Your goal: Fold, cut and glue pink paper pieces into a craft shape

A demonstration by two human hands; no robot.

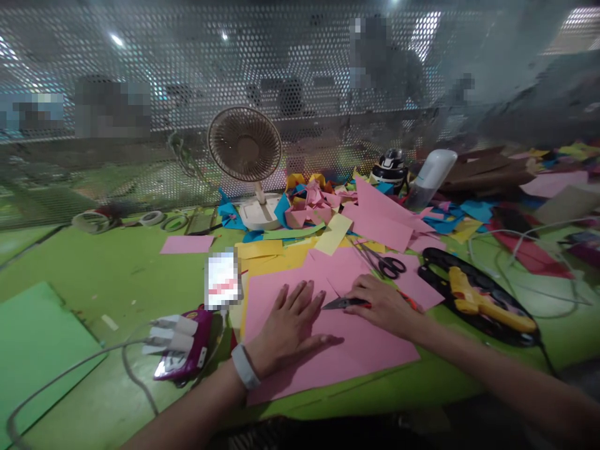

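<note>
A large pink sheet of paper lies on the green table in front of me. My left hand rests flat on it, fingers spread, a pale band around the wrist. My right hand is closed around a pointed tool with a red-and-black handle, shaped like needle-nose pliers. The tool's dark tip points left and lies on or just over the paper, close to my left fingertips. Black-handled scissors lie just beyond my right hand. Yellow paper shows under the sheet's far edge.
A yellow glue gun sits in a black tray at right. At left are a purple power strip with cables, a pixelated bright panel and green paper. A small fan and heaped coloured paper stand behind.
</note>
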